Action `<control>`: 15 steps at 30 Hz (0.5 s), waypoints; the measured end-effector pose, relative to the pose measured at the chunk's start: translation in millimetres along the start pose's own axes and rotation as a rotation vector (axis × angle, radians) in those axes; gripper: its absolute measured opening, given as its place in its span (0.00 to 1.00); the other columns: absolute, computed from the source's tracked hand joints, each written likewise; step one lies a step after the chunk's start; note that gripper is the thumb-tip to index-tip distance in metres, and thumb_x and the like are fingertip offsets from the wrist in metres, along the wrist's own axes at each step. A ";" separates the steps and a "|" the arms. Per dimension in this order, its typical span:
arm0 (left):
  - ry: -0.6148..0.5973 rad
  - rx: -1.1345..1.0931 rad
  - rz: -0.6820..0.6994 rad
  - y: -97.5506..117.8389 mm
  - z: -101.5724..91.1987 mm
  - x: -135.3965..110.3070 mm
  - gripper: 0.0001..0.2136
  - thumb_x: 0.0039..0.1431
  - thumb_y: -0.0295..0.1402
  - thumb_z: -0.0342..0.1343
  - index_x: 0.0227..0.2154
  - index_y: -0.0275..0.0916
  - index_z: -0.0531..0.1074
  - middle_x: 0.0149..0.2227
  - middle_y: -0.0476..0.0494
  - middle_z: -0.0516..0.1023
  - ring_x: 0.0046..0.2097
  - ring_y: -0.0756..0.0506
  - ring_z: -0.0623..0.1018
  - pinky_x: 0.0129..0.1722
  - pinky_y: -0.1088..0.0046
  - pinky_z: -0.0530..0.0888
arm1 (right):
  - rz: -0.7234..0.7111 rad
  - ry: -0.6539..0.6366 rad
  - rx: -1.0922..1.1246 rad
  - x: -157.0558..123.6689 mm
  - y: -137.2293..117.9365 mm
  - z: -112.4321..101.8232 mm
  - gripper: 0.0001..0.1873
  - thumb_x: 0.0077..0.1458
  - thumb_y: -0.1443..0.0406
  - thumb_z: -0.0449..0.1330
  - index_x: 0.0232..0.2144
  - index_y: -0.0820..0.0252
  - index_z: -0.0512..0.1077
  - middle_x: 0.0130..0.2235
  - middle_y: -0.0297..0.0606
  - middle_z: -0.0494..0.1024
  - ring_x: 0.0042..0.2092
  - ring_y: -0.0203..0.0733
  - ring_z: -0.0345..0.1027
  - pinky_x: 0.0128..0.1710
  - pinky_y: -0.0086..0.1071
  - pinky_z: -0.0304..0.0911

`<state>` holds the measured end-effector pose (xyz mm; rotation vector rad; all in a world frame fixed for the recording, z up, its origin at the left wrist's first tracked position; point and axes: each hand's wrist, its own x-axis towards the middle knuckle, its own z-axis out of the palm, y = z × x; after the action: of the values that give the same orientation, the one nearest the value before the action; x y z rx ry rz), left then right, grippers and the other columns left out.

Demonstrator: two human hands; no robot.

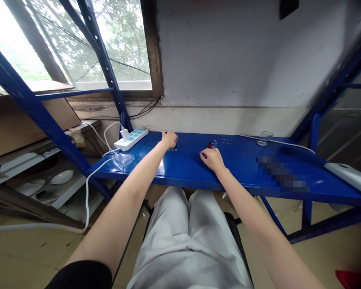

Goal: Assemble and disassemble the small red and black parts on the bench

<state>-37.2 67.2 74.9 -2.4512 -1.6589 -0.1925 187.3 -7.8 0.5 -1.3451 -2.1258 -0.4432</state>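
My left hand [169, 139] is over the far left half of the blue table [189, 168], its fingers bent and closed at the tips. A dark bit shows by those fingertips, too small to name. Just under it stands a short row of small dark, red and clear pieces [172, 149], partly hidden by the hand. Nearer the table's middle, my right hand [213, 157] has its fingers curled together; a small reddish spot shows at their tips. Right behind it are a small red and black piece [210, 145] and a clear bluish piece [215, 143].
Several tiny metallic pieces [227, 141] lie in rows farther right. A clear glass [264, 138] stands at the back right, beside a white cable. A white power strip [131, 139] with a plug sits at the left end. A blurred-out long object [282, 174] lies front right.
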 end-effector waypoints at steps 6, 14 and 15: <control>-0.015 0.001 -0.005 0.2 -3.2 -0.6 0.08 0.47 0.25 0.52 0.31 0.38 0.73 0.42 0.39 0.72 0.50 0.39 0.65 0.50 0.52 0.56 | -0.004 -0.001 0.003 -0.2 0.3 -0.4 0.15 0.57 0.65 0.47 0.29 0.62 0.72 0.28 0.39 0.74 0.31 0.38 0.65 0.32 0.32 0.45; -0.054 0.001 -0.022 3.8 -9.0 -1.5 0.07 0.47 0.26 0.54 0.30 0.38 0.74 0.42 0.40 0.73 0.49 0.38 0.66 0.51 0.51 0.54 | 0.019 0.005 0.009 -0.3 1.0 -1.0 0.15 0.58 0.64 0.46 0.31 0.62 0.72 0.28 0.39 0.74 0.30 0.38 0.64 0.33 0.32 0.46; -0.059 -0.003 -0.023 4.4 -9.8 -1.9 0.07 0.46 0.25 0.54 0.30 0.38 0.74 0.41 0.39 0.73 0.49 0.37 0.66 0.51 0.51 0.54 | 0.022 0.003 0.012 -0.4 1.4 -1.0 0.15 0.58 0.64 0.46 0.31 0.62 0.72 0.28 0.39 0.74 0.30 0.38 0.64 0.32 0.32 0.46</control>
<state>-33.9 61.8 83.8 -2.4636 -1.7124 -0.1270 189.0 -8.0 1.0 -1.3591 -2.1057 -0.4232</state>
